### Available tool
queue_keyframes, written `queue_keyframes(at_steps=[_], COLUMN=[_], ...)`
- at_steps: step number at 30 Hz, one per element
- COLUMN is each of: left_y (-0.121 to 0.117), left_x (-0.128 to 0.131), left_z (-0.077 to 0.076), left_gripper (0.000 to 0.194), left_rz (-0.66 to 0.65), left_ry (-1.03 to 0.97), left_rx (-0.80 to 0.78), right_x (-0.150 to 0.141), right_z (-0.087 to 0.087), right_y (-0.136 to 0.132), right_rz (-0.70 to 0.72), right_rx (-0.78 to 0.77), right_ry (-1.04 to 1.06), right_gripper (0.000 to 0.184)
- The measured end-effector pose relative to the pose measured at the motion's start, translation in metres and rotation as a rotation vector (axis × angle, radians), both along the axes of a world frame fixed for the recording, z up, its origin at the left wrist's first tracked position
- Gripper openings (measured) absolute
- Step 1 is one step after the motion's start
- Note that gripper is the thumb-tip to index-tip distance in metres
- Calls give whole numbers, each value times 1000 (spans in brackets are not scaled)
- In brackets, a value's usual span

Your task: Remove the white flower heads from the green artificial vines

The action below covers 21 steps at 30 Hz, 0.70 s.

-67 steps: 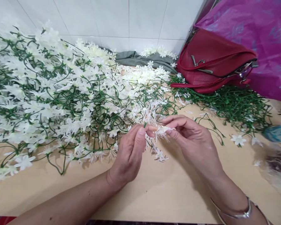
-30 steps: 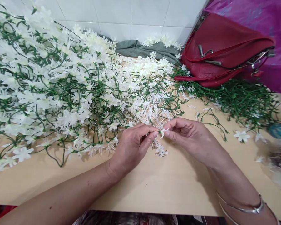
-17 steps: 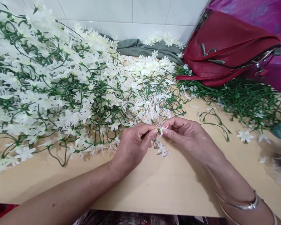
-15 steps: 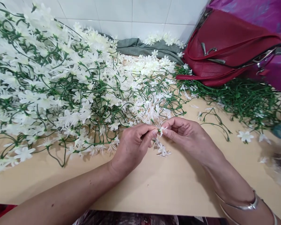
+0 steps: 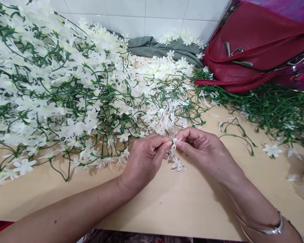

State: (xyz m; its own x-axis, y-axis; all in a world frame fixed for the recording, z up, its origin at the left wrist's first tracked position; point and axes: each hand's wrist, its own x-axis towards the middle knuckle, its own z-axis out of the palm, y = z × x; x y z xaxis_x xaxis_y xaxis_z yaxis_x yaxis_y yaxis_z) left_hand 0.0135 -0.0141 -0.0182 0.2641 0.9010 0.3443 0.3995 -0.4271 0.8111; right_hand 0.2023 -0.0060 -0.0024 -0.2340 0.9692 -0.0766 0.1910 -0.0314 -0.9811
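We clamp the small white flower (image 5: 176, 143) at its base with our left hand (image 5: 145, 159); our right hand (image 5: 209, 152) pinches its petals, presumably to steady both ends.

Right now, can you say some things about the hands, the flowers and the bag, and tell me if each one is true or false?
1. The left hand and right hand hold one small flower. True.
2. The left hand is spread wide open. False: its thumb and finger pinch together.
3. Green stems lie by the bag. True.
4. The bag is blue. False: it is red.
5. A cloth lies by the wall. True.
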Motion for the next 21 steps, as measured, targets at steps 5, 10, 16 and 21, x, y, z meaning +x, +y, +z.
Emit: queue_keyframes(at_steps=[5, 10, 16, 21], left_y=[-2, -6, -6, -3], left_x=[2, 4, 2, 1], left_z=[-1, -6, -4, -1], left_gripper=[15, 40, 29, 33], left_rz=[0, 61, -1, -16], left_ry=[-75, -358, -446, -262], left_rx=[-70, -201, -65, 94], right_x=[2, 16, 20, 25], right_z=[2, 14, 19, 15], right_y=[2, -1, -7, -4], right_rz=[-23, -111, 306, 296], right_rx=[36, 210, 212, 192], right_ry=[38, -56, -361, -438], right_gripper=[17, 22, 23, 18])
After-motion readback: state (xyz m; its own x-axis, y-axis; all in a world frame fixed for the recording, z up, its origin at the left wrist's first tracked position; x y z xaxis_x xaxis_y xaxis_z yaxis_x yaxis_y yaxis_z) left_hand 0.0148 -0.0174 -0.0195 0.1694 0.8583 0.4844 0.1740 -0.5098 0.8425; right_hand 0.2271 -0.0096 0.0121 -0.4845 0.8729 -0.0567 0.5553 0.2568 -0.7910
